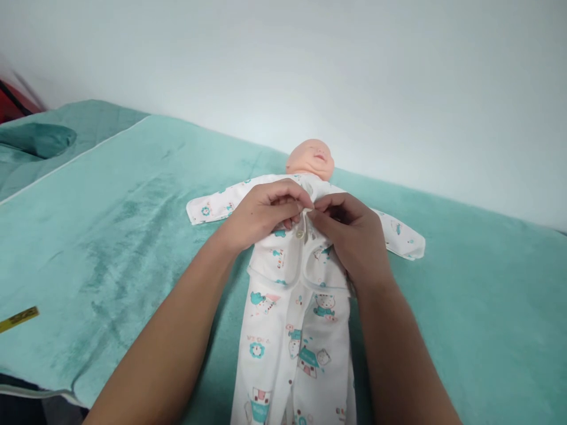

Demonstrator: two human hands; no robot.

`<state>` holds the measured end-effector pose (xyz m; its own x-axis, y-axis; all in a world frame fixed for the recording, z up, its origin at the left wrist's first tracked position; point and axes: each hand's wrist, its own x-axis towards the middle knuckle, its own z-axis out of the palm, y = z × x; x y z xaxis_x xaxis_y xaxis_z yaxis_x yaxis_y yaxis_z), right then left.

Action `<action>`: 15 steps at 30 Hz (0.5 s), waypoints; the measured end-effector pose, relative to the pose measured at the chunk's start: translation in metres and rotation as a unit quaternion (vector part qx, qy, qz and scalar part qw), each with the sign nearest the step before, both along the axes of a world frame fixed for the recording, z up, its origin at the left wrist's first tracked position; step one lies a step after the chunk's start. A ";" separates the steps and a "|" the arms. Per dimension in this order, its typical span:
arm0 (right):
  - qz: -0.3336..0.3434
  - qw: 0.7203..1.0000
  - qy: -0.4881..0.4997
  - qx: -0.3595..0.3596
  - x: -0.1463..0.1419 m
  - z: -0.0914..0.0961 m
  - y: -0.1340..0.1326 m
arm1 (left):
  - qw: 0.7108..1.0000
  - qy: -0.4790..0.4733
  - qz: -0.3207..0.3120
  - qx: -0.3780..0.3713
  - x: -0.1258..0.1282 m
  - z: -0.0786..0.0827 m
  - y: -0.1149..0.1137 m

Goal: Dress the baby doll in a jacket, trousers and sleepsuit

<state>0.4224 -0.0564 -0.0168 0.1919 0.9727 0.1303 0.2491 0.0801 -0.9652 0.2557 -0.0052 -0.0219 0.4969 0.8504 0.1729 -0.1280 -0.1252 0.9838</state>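
Observation:
A baby doll lies on its back, dressed in a white printed baby shirt and matching pants. The shirt's sleeves spread out to both sides. At the chest, my left hand pinches the front edge of the shirt. My right hand pinches the facing edge, its fingertips almost touching those of the left. A pale button shows just below the fingertips. Whatever lies right between the fingertips is hidden.
A teal plush cover spreads under the doll, with folds at the left. Behind it rises a white wall. A yellow strip with dark print lies at the left edge. Something red shows at the far left.

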 end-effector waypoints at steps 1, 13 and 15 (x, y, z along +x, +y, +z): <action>0.000 1.000 -0.003 0.001 0.000 0.000 0.000 | 1.000 -0.002 0.003 -0.001 0.000 0.000 0.000; -0.030 0.999 -0.007 0.026 -0.001 -0.003 0.002 | 1.000 -0.005 0.000 -0.024 0.002 0.001 -0.001; -0.042 0.999 -0.011 0.030 -0.002 -0.005 0.003 | 1.000 -0.006 -0.003 -0.031 0.002 0.002 -0.001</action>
<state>0.4205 -0.0538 -0.0215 0.2696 0.9436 0.1921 0.2776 0.1149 -0.9538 0.2580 -0.0064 -0.0201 0.4996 0.8569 0.1268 -0.1410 -0.0640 0.9879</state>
